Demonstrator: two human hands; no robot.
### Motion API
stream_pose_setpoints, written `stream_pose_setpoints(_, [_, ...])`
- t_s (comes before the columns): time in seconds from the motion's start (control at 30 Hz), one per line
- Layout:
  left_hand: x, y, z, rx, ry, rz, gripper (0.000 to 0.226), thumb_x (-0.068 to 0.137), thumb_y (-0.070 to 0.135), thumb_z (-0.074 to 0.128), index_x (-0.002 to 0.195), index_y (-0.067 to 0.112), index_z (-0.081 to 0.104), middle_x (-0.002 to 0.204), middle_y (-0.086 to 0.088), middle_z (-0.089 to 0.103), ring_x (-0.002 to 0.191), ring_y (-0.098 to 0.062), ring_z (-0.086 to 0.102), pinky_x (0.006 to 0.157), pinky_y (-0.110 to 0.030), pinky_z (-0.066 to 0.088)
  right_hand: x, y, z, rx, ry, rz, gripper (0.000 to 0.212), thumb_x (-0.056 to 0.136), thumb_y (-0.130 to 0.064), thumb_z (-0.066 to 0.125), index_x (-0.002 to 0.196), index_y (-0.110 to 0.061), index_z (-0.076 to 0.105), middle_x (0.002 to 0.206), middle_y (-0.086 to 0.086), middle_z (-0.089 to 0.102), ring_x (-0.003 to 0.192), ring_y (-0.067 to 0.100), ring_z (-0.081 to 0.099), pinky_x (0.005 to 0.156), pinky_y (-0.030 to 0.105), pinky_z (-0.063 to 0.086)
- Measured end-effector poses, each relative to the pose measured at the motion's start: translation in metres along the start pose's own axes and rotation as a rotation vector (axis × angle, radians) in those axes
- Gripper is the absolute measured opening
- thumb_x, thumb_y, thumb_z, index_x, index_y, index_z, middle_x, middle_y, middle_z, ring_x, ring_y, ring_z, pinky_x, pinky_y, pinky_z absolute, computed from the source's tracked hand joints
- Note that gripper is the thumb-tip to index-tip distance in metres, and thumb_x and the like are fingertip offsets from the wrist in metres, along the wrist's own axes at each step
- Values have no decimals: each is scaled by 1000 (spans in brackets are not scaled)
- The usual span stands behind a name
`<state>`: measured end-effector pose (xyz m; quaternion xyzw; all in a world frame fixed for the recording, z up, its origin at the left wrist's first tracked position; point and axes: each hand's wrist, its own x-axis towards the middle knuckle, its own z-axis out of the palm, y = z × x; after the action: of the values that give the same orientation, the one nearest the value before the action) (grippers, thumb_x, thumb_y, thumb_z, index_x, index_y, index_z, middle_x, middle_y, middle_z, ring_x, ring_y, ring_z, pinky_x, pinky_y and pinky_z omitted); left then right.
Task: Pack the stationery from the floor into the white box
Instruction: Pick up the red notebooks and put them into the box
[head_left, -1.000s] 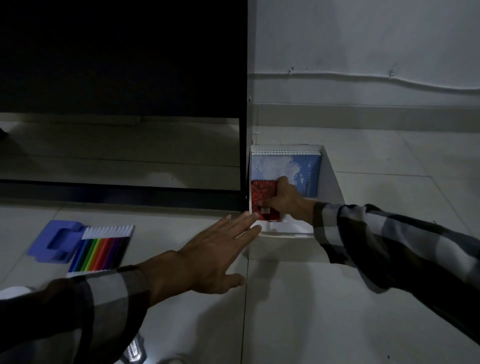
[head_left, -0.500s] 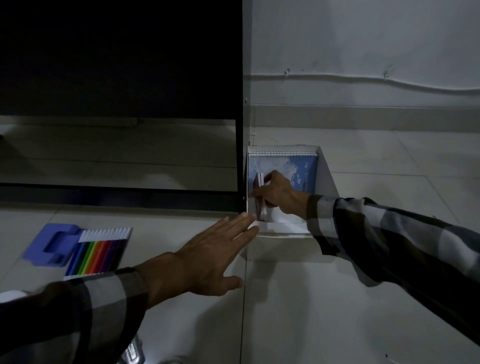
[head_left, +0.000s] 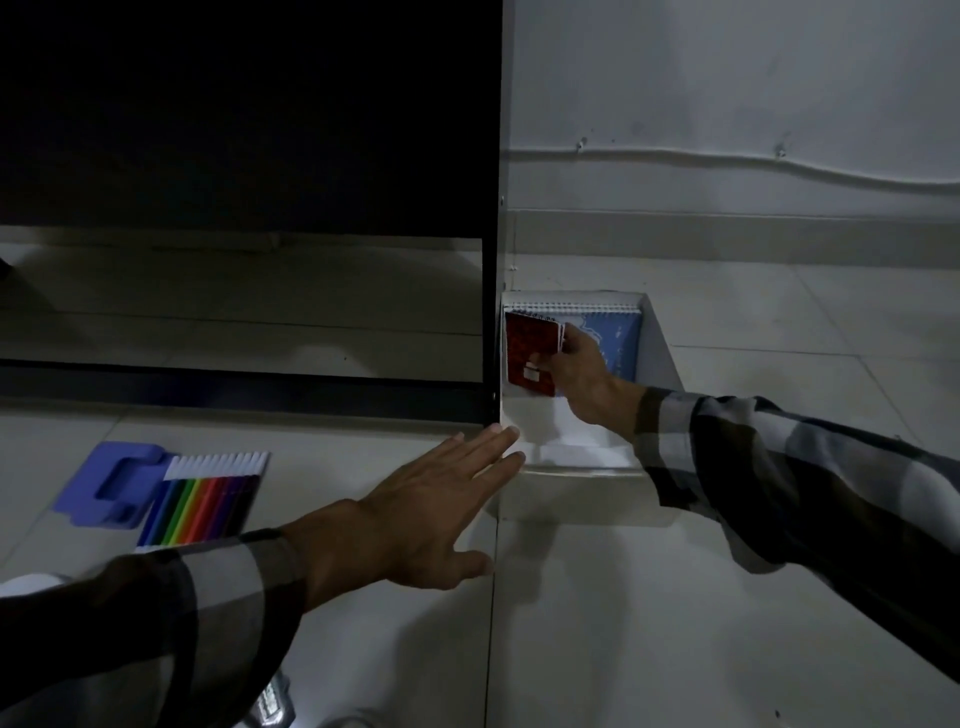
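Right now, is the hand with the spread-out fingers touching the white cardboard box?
Touching. In the head view, the left hand lies flat and open, and its fingertips press against the near left corner of the white box.

Red patterned notepad (head_left: 531, 353), blue notebook (head_left: 615, 345), rainbow markers (head_left: 200, 501), perhaps purple holder (head_left: 111, 483)

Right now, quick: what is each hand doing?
Left hand: open, flat, fingertips at the white box, holding nothing.
Right hand: closed on the red notebook, inside the box.
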<state>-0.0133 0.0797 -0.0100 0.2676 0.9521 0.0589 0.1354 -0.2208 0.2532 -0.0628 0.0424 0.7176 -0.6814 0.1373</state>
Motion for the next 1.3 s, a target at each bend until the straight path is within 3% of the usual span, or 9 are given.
stream_pose_setpoints(0.2, [1, -2, 3, -5, 21, 12, 108, 88, 61, 63, 162, 27, -7, 168, 5, -24, 152, -8, -24, 124, -29, -10, 12, 7, -6, -836, 26, -102, 34, 96, -17, 60, 127, -3, 58, 126, 19, 66, 118, 36, 62, 99, 48, 53])
stream_pose_setpoints(0.43, [0, -4, 6, -14, 46, 18, 107, 88, 60, 64, 162, 27, -7, 168, 6, -24, 152, -6, -24, 124, -29, -10, 17, 8, -9, -477, 174, -158, 20, 86, 1, 70, 103, -5, 60, 110, 17, 69, 107, 33, 66, 92, 51, 58])
stream_pose_setpoints(0.53, [1, -5, 7, -14, 45, 21, 107, 88, 60, 64, 162, 27, -7, 168, 7, -24, 152, -6, -24, 123, -28, -11, 10, 18, -9, -416, 204, -135, 35, 79, -4, 81, 80, -21, 52, 85, -3, 63, 93, 25, 67, 74, 38, 60])
stream_pose_setpoints(0.6, [1, -5, 7, -18, 50, 24, 107, 88, 60, 64, 162, 27, -6, 168, 6, -23, 152, -6, -24, 124, -28, -10, 6, 23, -6, -440, 180, -105, 28, 78, -10, 85, 86, -17, 59, 86, -3, 65, 96, 26, 69, 69, 30, 58])
stream_pose_setpoints(0.7, [1, -5, 7, -17, 53, 26, 106, 88, 59, 64, 163, 26, -5, 168, 6, -23, 152, -7, -23, 124, -28, -10, 5, 26, -5, -493, 98, 62, 46, 80, -24, 87, 114, -2, 65, 104, 12, 71, 90, 28, 72, 77, 42, 63])
stream_pose_setpoints(0.83, [1, -5, 7, -22, 50, 27, 106, 88, 59, 65, 163, 27, -4, 169, 6, -21, 154, -8, -20, 122, -26, -12, 1, 25, -2, -586, 8, 220, 32, 85, -24, 82, 100, 2, 72, 81, 15, 74, 59, 22, 68, 51, 29, 56])
stream_pose_setpoints(1.03, [0, -7, 9, -5, 62, 25, 112, 87, 60, 65, 162, 26, -10, 168, 4, -24, 153, -7, -20, 122, -28, -11, -4, 12, -2, -563, -43, 243, 37, 89, -29, 78, 113, -3, 65, 108, 16, 71, 91, 30, 70, 81, 46, 63])
stream_pose_setpoints(1.17, [-17, -13, 15, -71, 133, -7, 111, 90, 60, 61, 160, 27, -18, 166, 6, -28, 154, -7, -17, 124, -28, -5, -28, -12, -7, -826, -46, -4, 44, 87, -46, 74, 103, -8, 60, 95, 9, 66, 93, 28, 65, 63, 30, 50])
stream_pose_setpoints(1.3, [-43, -29, 23, -56, 133, -64, 104, 94, 64, 52, 159, 27, -20, 166, 7, -27, 153, -6, -18, 124, -27, -9, -75, -32, -6, -1051, -41, -405, 42, 94, -48, 62, 113, -10, 57, 109, 15, 64, 109, 33, 56, 84, 43, 51])
